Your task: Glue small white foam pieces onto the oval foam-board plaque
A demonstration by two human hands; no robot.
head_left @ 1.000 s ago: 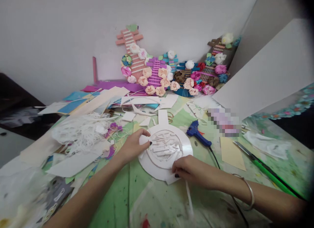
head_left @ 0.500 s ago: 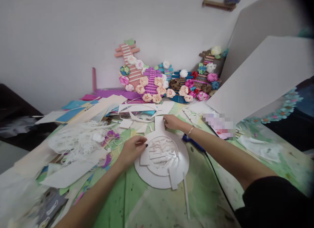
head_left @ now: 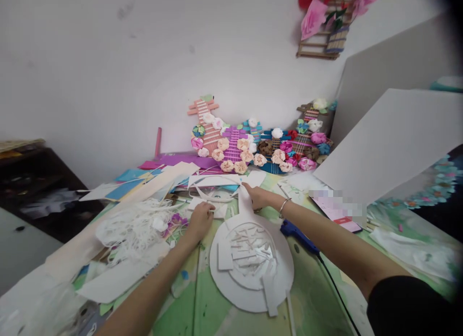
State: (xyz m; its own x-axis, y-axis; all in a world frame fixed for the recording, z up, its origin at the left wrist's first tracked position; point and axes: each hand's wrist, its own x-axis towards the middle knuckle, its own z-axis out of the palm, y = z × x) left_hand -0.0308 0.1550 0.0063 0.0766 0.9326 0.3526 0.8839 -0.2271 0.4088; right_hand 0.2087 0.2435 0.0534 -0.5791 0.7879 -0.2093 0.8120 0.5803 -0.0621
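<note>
My right hand (head_left: 256,196) is closed at the narrow neck of a white board cutout (head_left: 217,287), its index finger stretched along the neck's far end. The cutout has a round body that lies flat, with a ring and several white strips and scraps layered on it. My left hand (head_left: 201,221), fingers loosely bent, reaches over white board scraps (head_left: 220,211) left of the neck. Its thumb is hidden, and I see nothing held in it. A blue glue gun (head_left: 298,235) with a black cord lies right of the cutout.
Tangled white strips (head_left: 135,232) and paper sheets (head_left: 164,184) cover the left side. Paper-flower instruments (head_left: 233,150) lean on the wall behind. To the right are a phone (head_left: 336,215), crumpled white paper (head_left: 412,251) and a large leaning white board (head_left: 390,143).
My left hand has moved off the cutout's round body to the scraps at its left. My right hand stays at the neck, index finger now stretched out. The camera view has tilted upward.
</note>
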